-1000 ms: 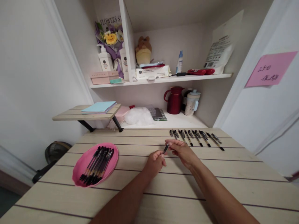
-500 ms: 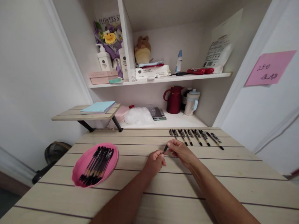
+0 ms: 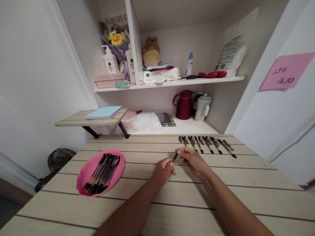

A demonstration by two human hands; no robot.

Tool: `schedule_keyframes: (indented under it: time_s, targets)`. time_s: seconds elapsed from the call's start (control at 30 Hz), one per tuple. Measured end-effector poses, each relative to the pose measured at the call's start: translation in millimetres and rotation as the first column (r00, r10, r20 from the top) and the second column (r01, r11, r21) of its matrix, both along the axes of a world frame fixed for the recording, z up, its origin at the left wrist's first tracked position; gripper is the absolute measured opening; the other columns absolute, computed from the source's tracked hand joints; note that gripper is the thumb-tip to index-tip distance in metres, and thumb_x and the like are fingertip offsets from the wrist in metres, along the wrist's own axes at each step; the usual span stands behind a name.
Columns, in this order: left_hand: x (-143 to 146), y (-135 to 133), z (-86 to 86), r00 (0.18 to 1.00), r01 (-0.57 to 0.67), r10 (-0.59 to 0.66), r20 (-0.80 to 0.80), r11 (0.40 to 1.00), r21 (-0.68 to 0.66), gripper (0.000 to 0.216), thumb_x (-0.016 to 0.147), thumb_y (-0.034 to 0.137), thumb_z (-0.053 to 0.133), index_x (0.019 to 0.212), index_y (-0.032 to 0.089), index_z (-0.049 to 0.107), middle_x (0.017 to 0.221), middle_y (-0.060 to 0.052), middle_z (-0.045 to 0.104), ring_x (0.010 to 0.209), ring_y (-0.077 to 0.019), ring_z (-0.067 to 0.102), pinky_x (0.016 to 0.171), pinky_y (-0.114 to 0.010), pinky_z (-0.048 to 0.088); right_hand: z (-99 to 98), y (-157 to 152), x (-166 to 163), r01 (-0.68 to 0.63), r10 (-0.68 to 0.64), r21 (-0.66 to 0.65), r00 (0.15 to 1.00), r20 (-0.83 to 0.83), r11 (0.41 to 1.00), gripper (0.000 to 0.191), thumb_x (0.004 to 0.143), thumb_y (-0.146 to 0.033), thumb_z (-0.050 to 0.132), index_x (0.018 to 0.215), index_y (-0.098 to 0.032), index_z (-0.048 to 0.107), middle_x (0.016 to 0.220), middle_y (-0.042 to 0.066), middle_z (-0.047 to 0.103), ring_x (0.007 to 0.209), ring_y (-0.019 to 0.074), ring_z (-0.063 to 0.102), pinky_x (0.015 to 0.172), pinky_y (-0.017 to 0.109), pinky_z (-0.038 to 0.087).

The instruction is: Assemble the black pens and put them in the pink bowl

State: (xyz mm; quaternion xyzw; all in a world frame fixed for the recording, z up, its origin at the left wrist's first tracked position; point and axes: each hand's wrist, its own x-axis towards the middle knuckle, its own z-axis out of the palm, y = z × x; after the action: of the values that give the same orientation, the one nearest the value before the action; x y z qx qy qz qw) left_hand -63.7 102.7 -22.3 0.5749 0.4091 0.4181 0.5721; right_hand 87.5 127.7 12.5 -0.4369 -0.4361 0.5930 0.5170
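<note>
A slim black pen (image 3: 175, 157) is held between my two hands over the middle of the desk. My left hand (image 3: 163, 171) is closed around its lower part, which the fingers mostly hide. The fingertips of my right hand (image 3: 190, 159) pinch its upper end. Beyond my right hand, several pens (image 3: 209, 144) lie in a row near the back of the desk, with small dark pieces like pen caps (image 3: 192, 140) beside them. To the left, a bundle of capped black pens (image 3: 102, 173) rests in a pink scalloped tray (image 3: 82, 175).
A small raised wooden stand (image 3: 73, 119) with blue paper (image 3: 104, 112) occupies the back left. Behind the desk, shelves hold a red jug (image 3: 184, 105), a cup (image 3: 203, 107) and a white plastic bag (image 3: 147, 122). A pink note (image 3: 286, 71) hangs on the right wall.
Both hands stay nearly still on the pen. The whole view has shifted very slightly; the pens in the row and in the tray lie as before.
</note>
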Motion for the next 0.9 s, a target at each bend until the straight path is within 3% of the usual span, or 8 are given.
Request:
schedule_keyframes:
  time_s: [0.07,0.23,0.37,0.53,0.77,0.9]
  targets:
    - [-0.1,0.3,-0.3,1.0,0.0,0.0,-0.002,1.0,-0.006,0.036,0.078,0.037,0.044,0.099,0.011,0.057,0.049,0.005,0.049,0.034,-0.0034,0.029,0.037,-0.018,0.019,-0.5,0.2,-0.3,0.02,-0.02,-0.003,0.999,0.031,1.0,0.034,0.053,-0.041,0.076,0.066,-0.015,0.059,0.044,-0.007,0.045,0.04,0.004,0.032,0.04,0.019,0.019]
    - [-0.5,0.6,-1.6,1.0,-0.013,0.013,0.009,1.0,-0.012,0.038,0.077,0.039,0.045,0.1,0.011,0.056,0.05,0.005,0.05,0.033,-0.0031,0.028,0.037,-0.018,0.019,0.1,-0.4,-0.8,-0.095,0.095,0.001,0.995,-0.004,0.995,0.041,0.057,-0.046,0.072,0.081,-0.014,0.063,0.05,-0.004,0.051,0.039,0.0044,0.032,0.039,0.02,0.017]
    - [-0.5,1.1,-2.5,1.0,-0.009,0.009,0.011,1.0,-0.01,0.038,0.077,0.039,0.045,0.1,0.011,0.056,0.05,0.005,0.05,0.033,-0.0031,0.028,0.036,-0.018,0.019,-1.7,-0.2,-1.9,0.003,-0.003,0.005,0.999,0.045,1.0,0.034,0.053,-0.041,0.075,0.064,-0.016,0.056,0.043,-0.007,0.043,0.038,0.0038,0.03,0.039,0.02,0.017]
    - [-0.2,1.8,-2.8,1.0,-0.013,0.013,0.002,1.0,-0.019,0.04,0.076,0.041,0.046,0.099,0.01,0.057,0.049,0.005,0.05,0.033,-0.0029,0.028,0.036,-0.018,0.019,0.3,-0.2,0.1,-0.088,0.088,0.003,0.996,0.018,0.996,0.039,0.053,-0.041,0.075,0.081,-0.016,0.063,0.058,-0.003,0.056,0.041,0.0039,0.034,0.04,0.02,0.022]
    - [0.3,0.8,-1.4,1.0,-0.009,0.009,0.005,1.0,-0.023,0.037,0.077,0.038,0.045,0.098,0.01,0.058,0.049,0.006,0.05,0.032,-0.0028,0.029,0.036,-0.018,0.02,-3.6,-2.2,-2.7,-0.036,0.035,0.02,0.999,0.041,0.999,0.036,0.052,-0.041,0.075,0.072,-0.015,0.062,0.051,-0.005,0.05,0.04,0.0039,0.032,0.039,0.02,0.021]
    - [0.2,0.0,1.3,0.998,-0.032,0.035,0.044,0.998,-0.06,0.036,0.075,0.04,0.047,0.096,0.011,0.056,0.05,0.006,0.05,0.031,-0.0024,0.028,0.034,-0.017,0.019,-0.9,8.0,6.9,-0.097,0.092,0.06,0.992,0.082,0.993,0.036,0.059,-0.038,0.071,0.087,-0.017,0.062,0.068,-0.001,0.061,0.044,0.0048,0.04,0.041,0.019,0.026]
